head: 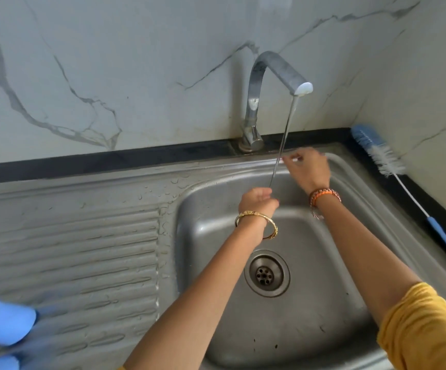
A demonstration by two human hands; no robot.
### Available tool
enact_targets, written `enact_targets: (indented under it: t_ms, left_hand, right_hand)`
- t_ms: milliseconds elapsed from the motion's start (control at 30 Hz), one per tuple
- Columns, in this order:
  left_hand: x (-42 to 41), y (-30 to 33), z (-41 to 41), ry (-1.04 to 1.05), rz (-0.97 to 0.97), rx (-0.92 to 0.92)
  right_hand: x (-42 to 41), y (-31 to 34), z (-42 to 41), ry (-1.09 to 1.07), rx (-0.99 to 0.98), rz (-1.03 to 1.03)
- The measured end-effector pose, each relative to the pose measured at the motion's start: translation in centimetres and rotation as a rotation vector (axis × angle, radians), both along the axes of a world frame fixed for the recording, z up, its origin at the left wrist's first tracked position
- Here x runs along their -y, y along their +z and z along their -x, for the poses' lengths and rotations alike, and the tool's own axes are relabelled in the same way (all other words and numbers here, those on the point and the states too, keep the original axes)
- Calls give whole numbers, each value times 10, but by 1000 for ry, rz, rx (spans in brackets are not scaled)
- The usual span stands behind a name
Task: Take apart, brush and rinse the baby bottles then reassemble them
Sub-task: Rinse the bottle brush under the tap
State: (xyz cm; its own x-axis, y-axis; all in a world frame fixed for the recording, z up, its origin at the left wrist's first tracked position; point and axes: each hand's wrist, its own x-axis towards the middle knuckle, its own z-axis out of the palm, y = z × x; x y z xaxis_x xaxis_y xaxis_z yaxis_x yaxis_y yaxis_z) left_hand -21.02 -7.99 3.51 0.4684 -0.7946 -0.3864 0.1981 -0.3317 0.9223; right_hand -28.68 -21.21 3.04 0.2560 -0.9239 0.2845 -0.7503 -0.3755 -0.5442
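Left hand: the left hand (258, 200) is cupped under the thin stream of tap water (283, 145), fingers curled inward; whether it holds a small part, I cannot tell.
Right hand: the right hand (306, 166) is up by the sink's back rim, blurred, fingertips drawn together near the stream; whether they pinch something small and pale, I cannot tell.
Bottle parts: blurred pale-blue rounded plastic pieces (4, 323) lie at the near left corner of the ribbed draining board (83, 249); no whole bottle can be made out.
Brush: the long bottle brush with blue-and-white bristles, wire stem and blue plastic handle (389, 162) lies along the black counter strip (430, 198) at the right edge of the sink, well apart from both hands.
Risk: a small wet part could slip from the fingers and drop to the open perforated drain (266, 273), which lies almost below the hands.
Risk: the brush handle overhangs toward the near right edge; a passing sleeve could knock it off.
Materials: brushed stainless-steel basin (336, 303), smooth and water-beaded; curved chrome tap (259, 84); glossy veined marble-look wall.
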Motion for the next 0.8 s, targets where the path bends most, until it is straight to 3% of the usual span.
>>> enact_targets:
  t_ms: [100, 133, 233, 267, 400, 533, 667, 800]
  left_hand:
    - [-9, 8, 11, -41, 27, 31]
    - [-12, 10, 14, -55, 33, 66]
    - [-17, 15, 19, -41, 36, 139]
    - [-18, 17, 22, -22, 35, 137]
    - [-12, 20, 50, -12, 16, 112]
    - [3, 12, 84, -32, -5, 57]
    - [20, 2, 107, -41, 16, 17]
    - [33, -2, 113, 13, 44, -35]
  right_hand:
    - [-9, -3, 42, -137, 4, 390]
    - [-8, -3, 57, -167, -42, 374]
    - [6, -3, 97, -199, -255, -84]
    - [9, -2, 108, -245, -260, -148]
    - [11, -3, 146, -425, -371, -96]
    - [1, -14, 171, -566, -369, -178]
    - [5, -21, 180, -481, -358, -131]
    - [-7, -11, 167, -365, -160, -66]
